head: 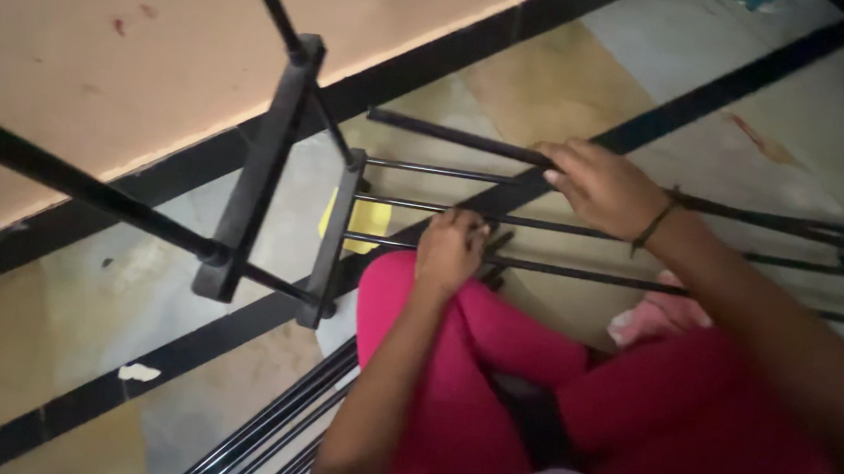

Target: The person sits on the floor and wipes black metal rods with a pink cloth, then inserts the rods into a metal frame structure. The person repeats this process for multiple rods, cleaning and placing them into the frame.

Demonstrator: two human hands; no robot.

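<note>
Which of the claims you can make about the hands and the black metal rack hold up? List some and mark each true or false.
1. The right hand rests on a thin black metal rod of the black metal rack. True.
2. The left hand is lifted clear of the rods. False: it rests on them, over the knee.
3. The person's pink trousers are blue. False: pink.
4. The right wrist bears a dark thread band. True.
5. The pale tiled floor is carpeted. False: tiles with black strips.

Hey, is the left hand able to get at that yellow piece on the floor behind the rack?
Probably not directly: the yellow piece lies beyond the black side bracket, behind the rack rods, and the left hand is on those rods.
</note>
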